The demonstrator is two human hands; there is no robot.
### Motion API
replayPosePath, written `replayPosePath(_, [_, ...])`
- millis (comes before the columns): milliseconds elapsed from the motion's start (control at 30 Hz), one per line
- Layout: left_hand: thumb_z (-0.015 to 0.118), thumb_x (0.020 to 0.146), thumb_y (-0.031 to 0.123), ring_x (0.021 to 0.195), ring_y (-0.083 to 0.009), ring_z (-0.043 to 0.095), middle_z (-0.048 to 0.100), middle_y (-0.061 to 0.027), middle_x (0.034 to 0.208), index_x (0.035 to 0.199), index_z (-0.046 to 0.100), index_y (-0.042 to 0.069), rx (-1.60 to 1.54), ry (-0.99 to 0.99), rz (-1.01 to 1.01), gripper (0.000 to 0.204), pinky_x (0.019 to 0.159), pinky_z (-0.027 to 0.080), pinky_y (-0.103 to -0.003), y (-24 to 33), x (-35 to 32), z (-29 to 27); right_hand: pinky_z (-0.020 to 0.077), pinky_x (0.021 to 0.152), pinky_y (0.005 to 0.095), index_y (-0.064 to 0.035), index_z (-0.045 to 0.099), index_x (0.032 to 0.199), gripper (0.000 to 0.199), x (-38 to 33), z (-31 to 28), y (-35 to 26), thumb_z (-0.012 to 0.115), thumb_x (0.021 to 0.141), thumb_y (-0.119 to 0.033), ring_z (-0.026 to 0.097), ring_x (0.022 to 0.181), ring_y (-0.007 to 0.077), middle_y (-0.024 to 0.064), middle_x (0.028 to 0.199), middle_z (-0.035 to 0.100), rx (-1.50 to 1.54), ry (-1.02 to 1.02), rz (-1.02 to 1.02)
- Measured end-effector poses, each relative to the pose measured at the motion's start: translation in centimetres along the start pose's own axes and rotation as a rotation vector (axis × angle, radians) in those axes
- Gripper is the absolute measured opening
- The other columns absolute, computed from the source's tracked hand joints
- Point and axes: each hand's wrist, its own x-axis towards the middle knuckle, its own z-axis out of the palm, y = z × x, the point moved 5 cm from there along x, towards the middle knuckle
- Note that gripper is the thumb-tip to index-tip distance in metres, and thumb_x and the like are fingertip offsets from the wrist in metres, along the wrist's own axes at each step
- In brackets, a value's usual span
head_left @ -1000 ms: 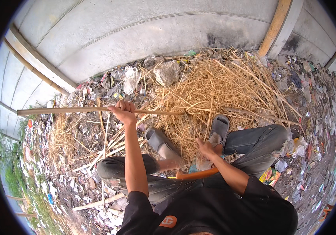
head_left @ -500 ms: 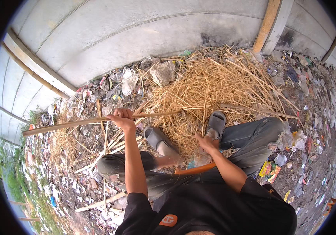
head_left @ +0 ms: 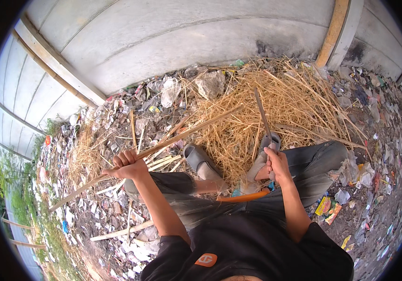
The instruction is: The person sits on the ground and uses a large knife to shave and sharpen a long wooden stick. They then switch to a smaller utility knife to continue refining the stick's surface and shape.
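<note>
A long bamboo strip (head_left: 182, 136) lies slantwise across the view, gripped partway along in my left hand (head_left: 128, 165). Its right end hangs over the straw, while the left end slopes down over the littered ground. My right hand (head_left: 277, 164) is closed round the handle of a long, narrow knife (head_left: 262, 111), whose dark blade points away from me. Blade and strip are apart. Beneath them spreads a heap of dry, straw-coloured shavings (head_left: 238, 93). My feet in grey sandals (head_left: 200, 159) rest at its near edge, and an orange curved piece (head_left: 243, 197) shows between my legs.
A pale panel wall (head_left: 187, 40) closes off the far side, with a bamboo post (head_left: 332, 35) against it. A rock (head_left: 210, 84) sits beside the shavings. Scattered plastic litter (head_left: 365, 175) covers the ground, and several split bamboo strips (head_left: 121, 232) lie at left.
My right hand has risen and shifted right, bringing the knife blade up into clear sight. The bamboo strip has tilted: its right end is higher, and my left hand is lower and further left.
</note>
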Motion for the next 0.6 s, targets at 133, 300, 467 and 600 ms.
replayPosePath(133, [0.025,0.095,0.081,0.045,-0.011,0.012,0.014,0.0038,0.05,0.063,0.016,0.019,-0.09,0.106,0.012,0.07,0.043,0.013,-0.028,0.7,-1.2,0.4,0.0374,0.041,0.0246,-0.0077,0.058,0.075,0.033,-0.7,-2.7,-5.6,0.074,0.091,-0.03,0.046,0.043,0.0064,-0.002,0.057,0.05,0.027,0.129,-0.166])
replayPosePath(300, [0.022,0.095,0.081,0.045,-0.0124,0.012,0.013,0.003,0.051,0.063,0.015,0.02,-0.155,0.133,0.041,0.07,0.044,0.013,-0.029,1.5,-0.1,-2.3,0.0404,0.046,0.0277,-0.0002,0.066,0.086,0.035,-4.7,-11.8,-16.2,0.074,0.092,-0.034,0.052,0.048,0.0109,0.002,0.06,0.054,-0.385,0.568,-0.513])
replayPosePath(467, [0.022,0.095,0.081,0.046,-0.0132,0.013,0.013,0.0023,0.051,0.061,0.017,0.019,-0.178,0.254,0.03,0.071,0.045,0.014,-0.029,1.1,0.3,-5.1,0.0462,0.076,0.0503,0.0034,0.069,0.104,0.047,-10.2,-26.0,-21.7,0.07,0.091,-0.042,0.063,0.085,0.0423,0.0246,0.09,0.067,-1.037,1.015,-0.569])
replayPosePath(600, [0.023,0.095,0.081,0.045,-0.0132,0.014,0.016,0.002,0.051,0.061,0.021,0.018,-0.207,0.288,-0.016,0.072,0.045,0.014,-0.029,0.5,0.7,-6.6,0.0476,0.077,0.0505,0.0035,0.069,0.106,0.048,-13.9,-32.8,-19.7,0.074,0.084,-0.039,0.066,0.086,0.0444,0.0264,0.091,0.07,-1.245,1.176,-0.145])
